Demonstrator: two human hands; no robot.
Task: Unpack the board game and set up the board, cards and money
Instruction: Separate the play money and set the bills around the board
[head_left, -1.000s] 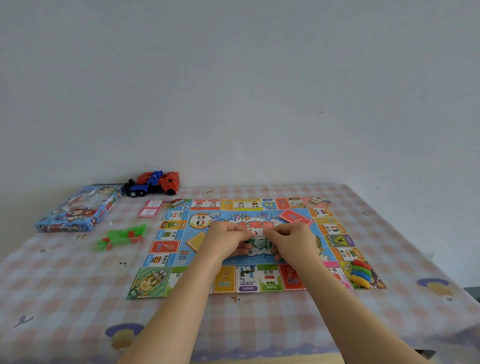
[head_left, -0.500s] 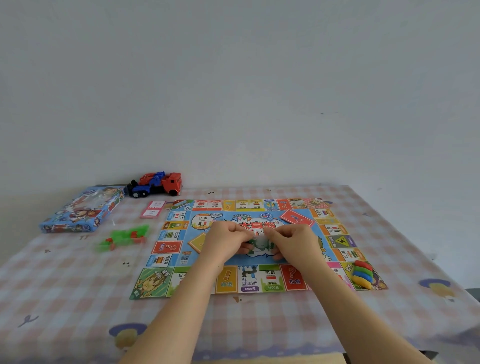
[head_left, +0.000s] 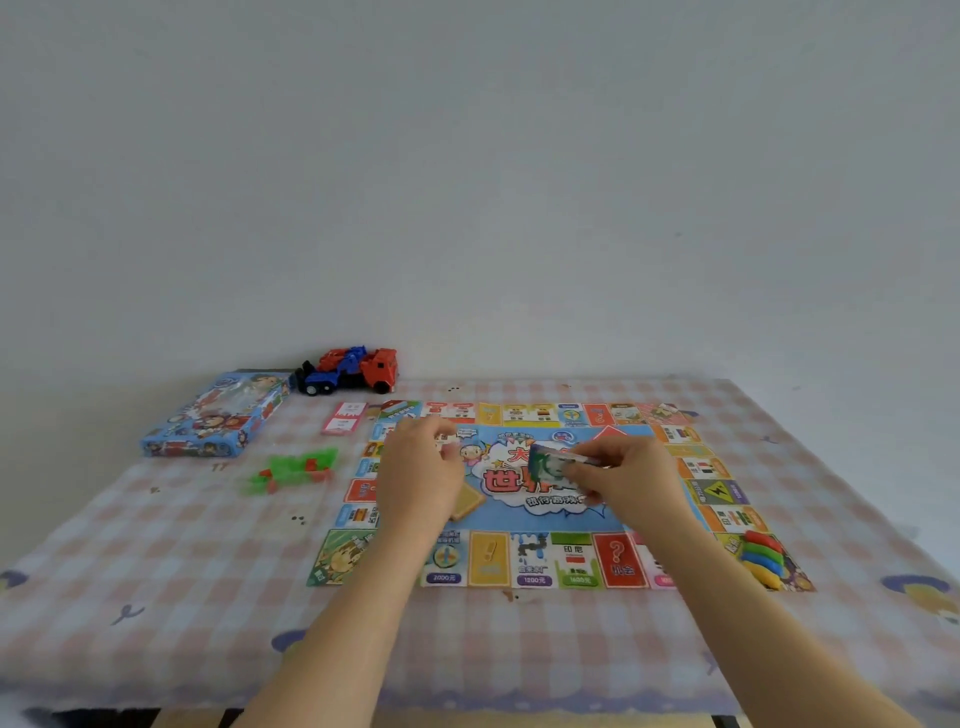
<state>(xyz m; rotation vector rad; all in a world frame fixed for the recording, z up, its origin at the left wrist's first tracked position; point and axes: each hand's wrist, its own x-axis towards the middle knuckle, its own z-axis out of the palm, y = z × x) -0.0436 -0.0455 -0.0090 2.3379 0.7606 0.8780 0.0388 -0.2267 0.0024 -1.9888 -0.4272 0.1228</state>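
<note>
The colourful game board (head_left: 537, 564) lies flat on the checked tablecloth. Over its middle my right hand (head_left: 631, 480) pinches a small green-and-white stack of paper money (head_left: 550, 460). My left hand (head_left: 421, 467) hovers over the board's left side, apart from the stack; it is blurred, and I cannot tell whether its fingertips hold anything. A yellow card pile (head_left: 470, 503) lies on the board beside my left hand. Behind my right hand, a red card pile (head_left: 609, 431) peeks out. A pink card stack (head_left: 345, 417) lies off the board's far left corner.
The blue game box (head_left: 210, 415) lies at the far left with a red and blue toy truck (head_left: 353, 370) behind it. A green bag of small pieces (head_left: 296, 467) sits left of the board. Coloured pawns (head_left: 761, 558) lie on the board's near right corner.
Both hands held the money stack together before. My left hand has let go and moved left, and my right hand keeps the stack, now tilted up.
</note>
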